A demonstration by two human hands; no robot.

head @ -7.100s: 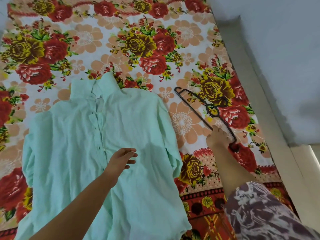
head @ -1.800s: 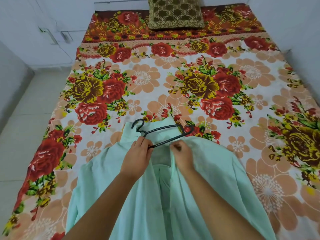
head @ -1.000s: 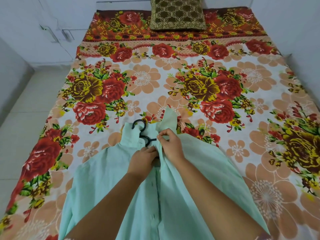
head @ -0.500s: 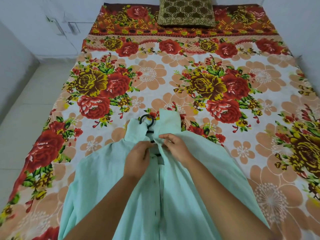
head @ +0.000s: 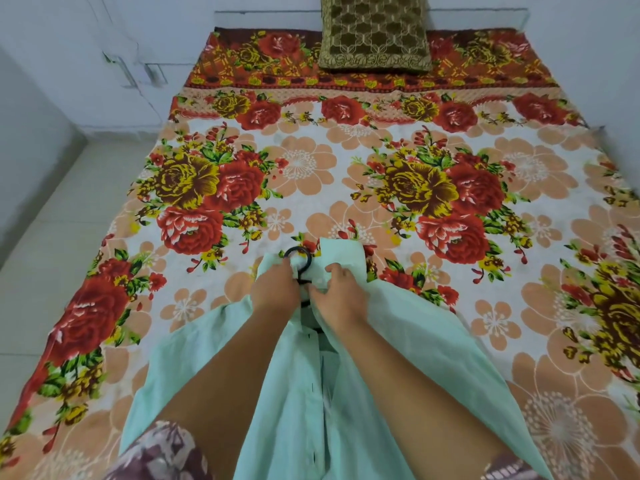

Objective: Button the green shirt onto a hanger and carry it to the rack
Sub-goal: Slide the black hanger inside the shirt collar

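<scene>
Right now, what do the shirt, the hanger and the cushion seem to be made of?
Shirt: thin matte woven cloth, perhaps cotton; it drapes and creases softly. Hanger: black and slightly shiny, probably plastic or coated wire; mainly its hook shows. Cushion: olive fabric with a raised golden lattice, maybe velvet or brocade.

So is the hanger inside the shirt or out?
Inside: only the hook of the hanger pokes out at the collar of the green shirt.

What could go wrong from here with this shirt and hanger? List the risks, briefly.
1. The left hand and right hand bunch the green shirt at the collar, so a button might go into the wrong hole.
2. Only the hook of the hanger shows; a shoulder could sit off it unnoticed and slip when the shirt is lifted.
</scene>
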